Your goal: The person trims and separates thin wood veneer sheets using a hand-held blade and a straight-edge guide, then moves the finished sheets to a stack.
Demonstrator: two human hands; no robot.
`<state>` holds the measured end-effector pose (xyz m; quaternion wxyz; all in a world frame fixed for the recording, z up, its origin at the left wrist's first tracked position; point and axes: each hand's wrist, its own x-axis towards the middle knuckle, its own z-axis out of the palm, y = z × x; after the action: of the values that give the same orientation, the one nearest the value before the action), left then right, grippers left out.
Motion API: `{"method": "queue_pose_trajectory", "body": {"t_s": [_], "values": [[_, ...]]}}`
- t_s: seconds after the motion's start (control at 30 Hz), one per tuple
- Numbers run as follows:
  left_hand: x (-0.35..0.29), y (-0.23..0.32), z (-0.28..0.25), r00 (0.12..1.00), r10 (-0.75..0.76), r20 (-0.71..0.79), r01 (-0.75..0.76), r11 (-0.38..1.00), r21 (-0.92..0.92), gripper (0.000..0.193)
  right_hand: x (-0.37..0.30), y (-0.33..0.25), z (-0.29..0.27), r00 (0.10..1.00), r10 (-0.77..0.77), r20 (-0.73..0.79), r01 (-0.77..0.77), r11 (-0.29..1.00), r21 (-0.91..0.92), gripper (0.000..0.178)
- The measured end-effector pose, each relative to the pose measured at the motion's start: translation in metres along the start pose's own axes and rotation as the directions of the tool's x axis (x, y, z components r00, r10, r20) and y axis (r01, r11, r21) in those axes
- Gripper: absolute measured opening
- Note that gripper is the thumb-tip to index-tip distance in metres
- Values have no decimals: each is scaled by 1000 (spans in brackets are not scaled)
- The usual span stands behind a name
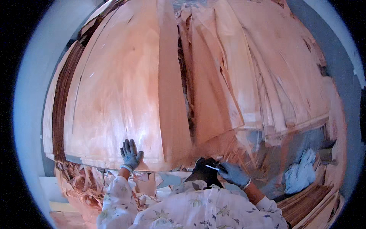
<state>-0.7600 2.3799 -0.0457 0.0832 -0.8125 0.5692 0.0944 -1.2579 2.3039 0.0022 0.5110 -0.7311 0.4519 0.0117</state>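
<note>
My left hand [130,155], in a grey-blue glove, lies flat with its fingers spread near the front edge of a large pale wood veneer sheet [118,87]. Lower right, my right hand [233,174] wears the same kind of glove and is closed round a slim tool with a thin, pale, blade-like end [212,167]. Most of that tool is hidden in the fingers. This hand is in front of my body, off the veneer, beside something black [202,173] at my lap. A narrow reddish veneer strip [173,99] runs along the pale sheet's right side.
More veneer sheets [213,84] overlap loosely to the right. A dark brown strip [66,99] lines the left edge. Torn scraps [85,187] litter the floor at lower left. A light blue cloth or plastic bundle [301,171] lies right, near stacked brown strips [307,204].
</note>
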Motion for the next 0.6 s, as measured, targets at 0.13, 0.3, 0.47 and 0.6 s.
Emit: {"method": "queue_pose_trajectory", "body": {"t_s": [0.13, 0.3, 0.47, 0.6], "values": [[2, 4, -4, 999, 18, -34, -18, 1000, -2, 88, 22, -20, -42, 985, -129, -118, 132, 991, 20, 28], [-11, -6, 0, 999, -45, 10, 45, 999, 3, 90, 68, -28, -92, 983, -178, -35, 172, 976, -130, 23], [-4, 4, -10, 1000, 14, -13, -15, 997, -77, 87, 121, -44, -124, 952, -301, 55, 305, 920, -245, 24], [-13, 4, -5, 996, 42, -82, -49, 996, -80, 85, 143, -73, -143, 960, -217, 179, 269, 892, -364, 23]]}}
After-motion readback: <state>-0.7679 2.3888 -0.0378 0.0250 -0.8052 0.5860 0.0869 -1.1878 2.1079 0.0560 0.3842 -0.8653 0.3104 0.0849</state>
